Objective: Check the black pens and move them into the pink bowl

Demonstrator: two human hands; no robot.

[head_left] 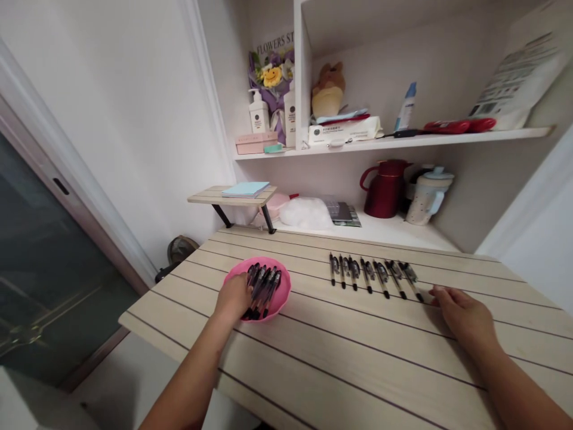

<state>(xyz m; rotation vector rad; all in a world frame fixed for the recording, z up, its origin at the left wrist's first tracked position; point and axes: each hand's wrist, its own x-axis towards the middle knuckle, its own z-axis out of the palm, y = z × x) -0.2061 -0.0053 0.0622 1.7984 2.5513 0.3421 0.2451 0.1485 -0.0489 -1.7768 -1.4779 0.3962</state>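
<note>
A pink bowl (281,300) on the slatted wooden table (340,352) holds several black pens (264,283). My left hand (233,297) reaches into the bowl's near left side, fingers curled down among the pens; whether it grips one is hidden. To the right, a row of several black pens (371,276) lies side by side on the table. My right hand (463,315) rests on the table just beyond the right end of that row, fingers bent, fingertips close to the last pen (414,282).
Behind the table stand a small riser shelf with a blue notebook (246,189), a dark red jug (385,188) and a white spotted mug (427,197). A wall shelf (389,142) above carries bottles, boxes and a plush toy. A glass door (40,263) is on the left.
</note>
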